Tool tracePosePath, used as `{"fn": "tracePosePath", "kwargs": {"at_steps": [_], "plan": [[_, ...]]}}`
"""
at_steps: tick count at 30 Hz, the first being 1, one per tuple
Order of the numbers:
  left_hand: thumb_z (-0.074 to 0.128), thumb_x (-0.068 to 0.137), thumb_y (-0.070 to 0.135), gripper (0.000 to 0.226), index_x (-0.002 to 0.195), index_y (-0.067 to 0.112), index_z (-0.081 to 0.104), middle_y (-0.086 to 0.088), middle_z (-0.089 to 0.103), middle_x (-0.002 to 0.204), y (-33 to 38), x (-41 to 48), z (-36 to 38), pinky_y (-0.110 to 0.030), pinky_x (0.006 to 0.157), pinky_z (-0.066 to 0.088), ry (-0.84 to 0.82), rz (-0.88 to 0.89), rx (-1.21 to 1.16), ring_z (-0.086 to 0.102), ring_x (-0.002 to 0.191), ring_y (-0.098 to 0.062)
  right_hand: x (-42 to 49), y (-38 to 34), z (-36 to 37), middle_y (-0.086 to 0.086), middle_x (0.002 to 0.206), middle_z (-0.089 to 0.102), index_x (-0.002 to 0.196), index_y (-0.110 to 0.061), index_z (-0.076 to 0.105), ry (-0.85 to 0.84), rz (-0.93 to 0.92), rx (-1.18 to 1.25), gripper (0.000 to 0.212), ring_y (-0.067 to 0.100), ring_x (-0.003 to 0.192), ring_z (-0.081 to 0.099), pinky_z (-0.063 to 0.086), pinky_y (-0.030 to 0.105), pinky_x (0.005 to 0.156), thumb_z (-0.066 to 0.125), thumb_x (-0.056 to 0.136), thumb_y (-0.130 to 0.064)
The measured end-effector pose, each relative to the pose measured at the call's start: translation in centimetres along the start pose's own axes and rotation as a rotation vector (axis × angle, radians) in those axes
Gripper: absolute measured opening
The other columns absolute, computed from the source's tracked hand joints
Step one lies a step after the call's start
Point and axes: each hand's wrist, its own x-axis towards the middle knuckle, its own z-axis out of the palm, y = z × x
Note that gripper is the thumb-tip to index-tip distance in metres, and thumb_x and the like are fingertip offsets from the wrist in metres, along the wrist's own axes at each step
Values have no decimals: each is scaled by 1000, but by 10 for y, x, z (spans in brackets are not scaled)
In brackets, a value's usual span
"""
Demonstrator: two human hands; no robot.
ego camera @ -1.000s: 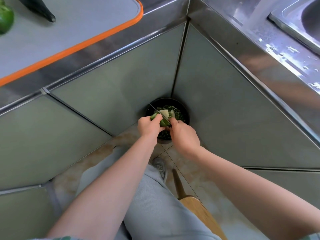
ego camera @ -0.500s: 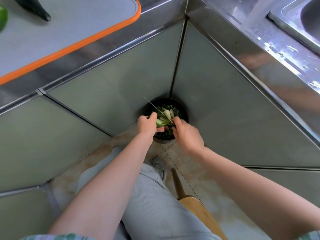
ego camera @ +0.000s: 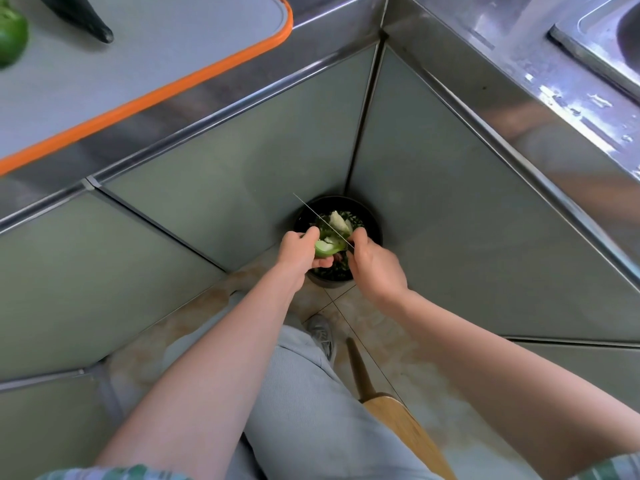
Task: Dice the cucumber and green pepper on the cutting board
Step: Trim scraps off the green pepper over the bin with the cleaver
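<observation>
Two vegetables lie at the far left on the cutting board (ego camera: 166, 74), a grey slab with an orange rim resting on the steel counter: a green pepper (ego camera: 10, 39), cut off by the frame edge, and just beside it the dark tip of a cucumber (ego camera: 88, 24). Both are well apart from the hands, which work low down in the corner of the cabinets.

The left hand (ego camera: 298, 252) curls its fingers and thumb round a pepper piece (ego camera: 325, 249), cut side up, and holds it over a black bin (ego camera: 369, 220) standing on the floor. A thin knife (ego camera: 320, 220) runs diagonally across the top of that piece, its point aimed up and to the left. A pale scrap of core (ego camera: 339, 220) sits just past the blade; whether it is attached cannot be told. Green trimmings lie inside the bin.

The right hand (ego camera: 375, 268) is closed round the knife's handle, which it hides almost wholly. Below, a shoe (ego camera: 320, 336) and a wooden seat (ego camera: 398, 424) show on the floor. A steel sink (ego camera: 602, 39) occupies the upper right corner.
</observation>
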Motion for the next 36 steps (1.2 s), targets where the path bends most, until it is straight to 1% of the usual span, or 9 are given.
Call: {"fn": "tracePosePath", "kwargs": {"at_steps": [6, 11, 15, 17, 19, 23, 27, 33, 36], "plan": [[41, 95, 12, 29, 84, -6, 61, -18, 64, 74, 0, 5, -3, -28, 52, 55, -8, -1, -34, 59, 57, -24, 0, 0, 2, 9, 83, 54, 111, -3, 38, -13, -4, 7, 17, 34, 67, 55, 49, 45, 56, 40, 98, -14], [39, 96, 11, 32, 79, -1, 64, -16, 66, 74, -1, 3, 3, -29, 55, 55, -97, 46, 24, 60, 57, -21, 6, 4, 4, 10, 85, 56, 117, -3, 36, -13, 125, 52, 24, 34, 72, 57, 47, 41, 58, 41, 95, -11], [41, 96, 12, 26, 97, -1, 64, -17, 67, 96, -5, 15, -5, -32, 68, 58, -48, 82, 36, 65, 76, -23, 5, 11, -3, 4, 86, 55, 118, -7, 39, 33, 162, 169, 25, 29, 76, 56, 43, 36, 61, 45, 98, -21], [46, 95, 12, 31, 121, -3, 54, -18, 62, 116, -6, 19, -7, -35, 78, 59, -31, 82, -1, 68, 84, -20, 0, 12, -7, 1, 81, 53, 114, -9, 41, 70, 146, 242, 21, 28, 74, 56, 39, 34, 60, 46, 98, -21], [51, 96, 12, 38, 130, -2, 47, -15, 59, 122, -7, 22, -6, -36, 84, 58, -23, 87, -44, 69, 84, -15, -6, 9, -11, -1, 75, 52, 106, -11, 40, 90, 125, 326, 15, 26, 69, 54, 40, 34, 58, 48, 97, -20], [52, 96, 8, 30, 124, -1, 52, -15, 62, 120, -9, 23, -2, -28, 81, 57, 14, 137, -72, 67, 94, -17, -9, 1, -19, -4, 62, 49, 91, -19, 40, 96, 122, 418, 10, 21, 57, 48, 39, 35, 54, 49, 94, -21], [50, 97, 7, 34, 130, 3, 46, -8, 57, 121, -9, 23, -5, -26, 85, 52, 98, 151, -58, 61, 99, -17, -10, 14, -28, 0, 56, 47, 69, -23, 36, 94, 174, 426, 23, 24, 57, 42, 39, 36, 53, 49, 87, -26], [50, 97, 9, 25, 121, 6, 50, -8, 60, 110, -8, 28, -5, -31, 84, 51, 176, 137, -53, 62, 99, -23, -15, 29, -32, 0, 52, 47, 62, -22, 37, 4, 112, 332, 25, 24, 54, 44, 34, 34, 48, 47, 84, -32], [49, 97, 7, 25, 122, 5, 51, -8, 60, 109, -7, 28, -4, -26, 77, 49, 178, 133, -67, 61, 88, -13, -17, 33, -31, 2, 54, 49, 63, -21, 40, -11, 119, 313, 25, 26, 55, 46, 36, 36, 48, 48, 84, -33]]}}
